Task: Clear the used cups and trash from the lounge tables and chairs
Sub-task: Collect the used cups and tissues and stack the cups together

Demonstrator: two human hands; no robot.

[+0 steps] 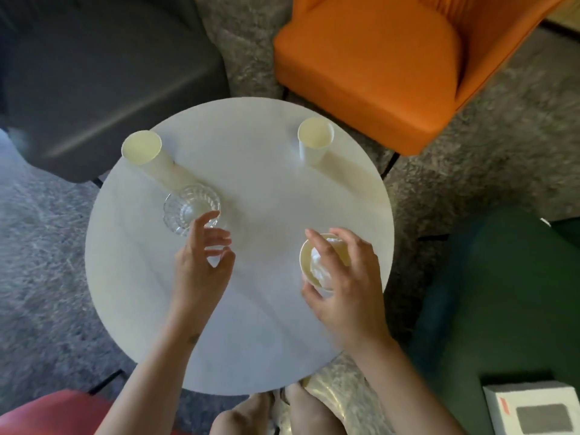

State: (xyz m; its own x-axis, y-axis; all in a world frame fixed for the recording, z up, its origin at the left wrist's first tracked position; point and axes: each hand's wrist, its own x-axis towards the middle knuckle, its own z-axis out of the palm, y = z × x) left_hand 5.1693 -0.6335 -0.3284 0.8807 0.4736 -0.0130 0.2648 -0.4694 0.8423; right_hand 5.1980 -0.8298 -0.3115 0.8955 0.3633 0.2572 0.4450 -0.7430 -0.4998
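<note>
Fingers of your right hand (345, 277) curl round the near paper cup (303, 257), thumb on its near side, and they hide most of its wall. Crumpled white tissue (318, 268) sits inside it. I cannot tell whether the cup's base rests on the round white surface (251, 324) or is lifted.

Your left hand (201, 265) hovers with fingers loosely curled and grasping nothing. Its forefinger tip overlaps the rim of the ribbed glass (188, 208); contact is unclear.

At the far edge, the far-left cup (147, 155) and the far-right cup (314, 142) stand upright, well apart. Their insides are too blurred to read.

Around you, the grey chair (110, 73), orange chair (361, 58), green chair (502, 293) and red chair (47, 412) are all cut off by the frame. On the green one lies a white box (533, 409), partly cropped.
</note>
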